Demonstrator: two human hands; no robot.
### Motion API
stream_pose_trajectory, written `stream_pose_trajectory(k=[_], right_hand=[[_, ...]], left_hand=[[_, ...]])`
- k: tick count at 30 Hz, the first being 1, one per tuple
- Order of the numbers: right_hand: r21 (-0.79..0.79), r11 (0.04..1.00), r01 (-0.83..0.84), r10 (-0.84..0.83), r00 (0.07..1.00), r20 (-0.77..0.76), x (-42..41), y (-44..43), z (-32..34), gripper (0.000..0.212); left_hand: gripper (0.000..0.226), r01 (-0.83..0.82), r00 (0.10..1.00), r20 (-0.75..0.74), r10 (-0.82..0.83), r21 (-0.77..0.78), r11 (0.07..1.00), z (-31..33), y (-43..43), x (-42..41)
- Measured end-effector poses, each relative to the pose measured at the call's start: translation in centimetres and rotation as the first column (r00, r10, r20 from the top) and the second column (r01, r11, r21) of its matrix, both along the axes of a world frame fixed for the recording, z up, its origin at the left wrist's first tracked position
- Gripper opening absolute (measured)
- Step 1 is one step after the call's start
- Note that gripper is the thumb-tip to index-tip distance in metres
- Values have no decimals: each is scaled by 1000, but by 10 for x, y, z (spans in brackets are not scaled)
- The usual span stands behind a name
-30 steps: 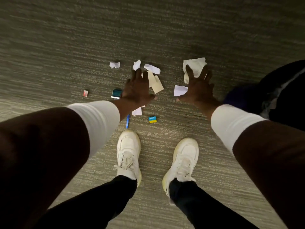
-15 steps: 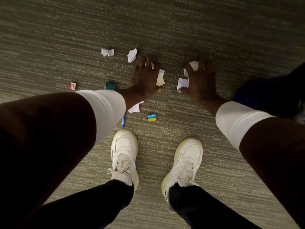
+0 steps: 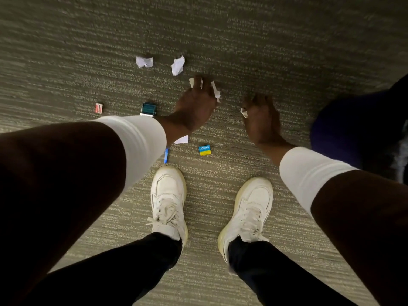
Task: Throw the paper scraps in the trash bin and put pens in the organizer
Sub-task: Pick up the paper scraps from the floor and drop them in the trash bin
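Note:
I look down at a grey carpet. My left hand (image 3: pixel 195 104) is curled around white paper scraps (image 3: pixel 215 90) whose ends stick out past the fingers. My right hand (image 3: pixel 261 120) is closed on crumpled white paper (image 3: pixel 244 111), only a corner showing. Two loose white scraps lie further out: one (image 3: pixel 144 62) at the left, one (image 3: pixel 178 65) beside it. Another scrap (image 3: pixel 181 140) peeks out under my left wrist. A blue pen (image 3: pixel 166 156) lies partly hidden by my left sleeve.
A blue-and-yellow eraser (image 3: pixel 204 150), a teal box (image 3: pixel 149 108) and a small red-and-white item (image 3: pixel 98 108) lie on the carpet. My white shoes (image 3: pixel 169 199) stand just below. A dark bag or bin (image 3: pixel 362 129) sits at the right edge.
Both hands went from flat and spread over the scraps to closed around them. The large scrap and the pale strips in the middle left the carpet into my hands.

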State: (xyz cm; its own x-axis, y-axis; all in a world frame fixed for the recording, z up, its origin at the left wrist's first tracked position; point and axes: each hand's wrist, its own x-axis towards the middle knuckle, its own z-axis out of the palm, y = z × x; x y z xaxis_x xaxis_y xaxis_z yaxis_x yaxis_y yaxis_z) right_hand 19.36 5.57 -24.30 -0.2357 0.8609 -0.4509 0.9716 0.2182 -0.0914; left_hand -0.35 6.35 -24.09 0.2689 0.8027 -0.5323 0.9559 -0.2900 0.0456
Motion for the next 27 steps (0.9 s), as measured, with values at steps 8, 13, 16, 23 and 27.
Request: stream_pose_trajectory(k=[8, 13, 16, 23, 27], right_hand=[[-31, 991, 134, -136, 983, -122, -2, -37, 60, 32], [-41, 970, 239, -242, 941, -235, 13, -59, 141, 33], [-25, 937, 350, -342, 897, -278, 23, -71, 192, 30], [59, 791, 609, -559, 758, -337, 82, -78, 286, 23], [126, 689, 713, -641, 682, -352, 124, -70, 315, 17]], left_hand=[[33, -32, 999, 22, 32, -36, 999, 48, -12, 0], [29, -104, 985, 134, 109, -41, 994, 126, -43, 27], [29, -257, 926, 269, 266, -68, 964, 184, -57, 59], [27, -411, 811, 427, 401, -74, 909, 290, -57, 149], [24, -406, 767, 512, 386, -78, 911, 321, -47, 196]])
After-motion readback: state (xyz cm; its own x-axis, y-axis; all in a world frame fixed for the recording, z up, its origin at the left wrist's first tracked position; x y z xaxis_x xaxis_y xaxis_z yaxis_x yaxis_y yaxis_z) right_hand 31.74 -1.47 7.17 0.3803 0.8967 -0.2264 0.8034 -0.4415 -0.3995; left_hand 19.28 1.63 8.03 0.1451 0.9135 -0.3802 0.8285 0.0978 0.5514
